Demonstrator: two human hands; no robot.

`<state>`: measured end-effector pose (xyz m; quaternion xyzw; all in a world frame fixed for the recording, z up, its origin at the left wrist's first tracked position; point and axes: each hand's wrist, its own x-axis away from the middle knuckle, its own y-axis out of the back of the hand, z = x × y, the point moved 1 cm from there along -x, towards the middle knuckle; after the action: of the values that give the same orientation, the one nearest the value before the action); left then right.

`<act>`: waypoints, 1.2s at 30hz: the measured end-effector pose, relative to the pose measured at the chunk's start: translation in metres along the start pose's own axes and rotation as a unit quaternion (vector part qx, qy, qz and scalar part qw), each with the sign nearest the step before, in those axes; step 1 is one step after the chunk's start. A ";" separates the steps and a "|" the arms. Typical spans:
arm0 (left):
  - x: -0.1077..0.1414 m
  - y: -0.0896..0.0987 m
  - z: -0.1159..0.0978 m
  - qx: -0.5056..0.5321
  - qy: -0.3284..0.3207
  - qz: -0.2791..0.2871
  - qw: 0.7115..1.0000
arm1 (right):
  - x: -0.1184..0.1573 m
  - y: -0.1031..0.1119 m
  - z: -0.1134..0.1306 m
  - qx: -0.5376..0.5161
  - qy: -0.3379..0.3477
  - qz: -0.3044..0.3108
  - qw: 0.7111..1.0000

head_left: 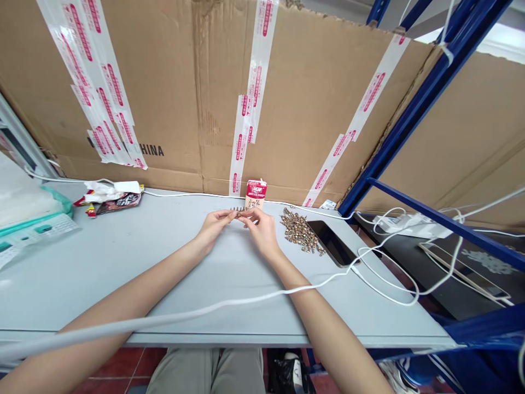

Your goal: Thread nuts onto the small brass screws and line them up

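My left hand [214, 229] and my right hand [261, 231] meet over the middle of the grey table, fingertips nearly touching. Both are closed in a pinch around a small brass-coloured metal piece [238, 215], too small to make out exactly. Just behind the fingertips stands a short row of small dark pieces [237, 209], partly hidden by the hands. A red and cream drink carton [256, 190] stands upright behind my right hand, which covers its lower part. Right of that hand lies a loose pile of small brass-coloured metal pieces [300, 230] that look like screws.
A black phone [333, 242] lies beside the pile. A white cable [229, 302] crosses above both forearms in the foreground. Snack wrappers [112, 200] and a white bag [24, 191] are at the left. Taped cardboard [172, 98] walls the back; a blue metal frame [414, 115] stands right.
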<state>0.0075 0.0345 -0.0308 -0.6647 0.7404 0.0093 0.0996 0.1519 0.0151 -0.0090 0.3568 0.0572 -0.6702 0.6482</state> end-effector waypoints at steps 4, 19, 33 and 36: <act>0.001 -0.003 -0.005 -0.018 -0.034 -0.007 0.999 | 0.001 0.004 0.000 0.099 0.026 -0.010 0.995; 0.005 -0.001 -0.020 -0.313 -0.215 -0.003 0.925 | 0.000 0.002 -0.015 0.061 0.017 0.074 0.995; 0.001 -0.002 -0.016 -0.306 -0.186 0.031 0.933 | 0.001 0.001 -0.007 0.099 0.031 0.025 0.994; 0.005 -0.004 -0.019 -0.354 -0.213 -0.008 0.911 | 0.001 0.000 -0.008 0.104 0.030 0.037 0.993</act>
<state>0.0080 0.0268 -0.0126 -0.6445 0.6443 0.4115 0.0135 0.1556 0.0187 -0.0151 0.4439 -0.0068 -0.6372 0.6300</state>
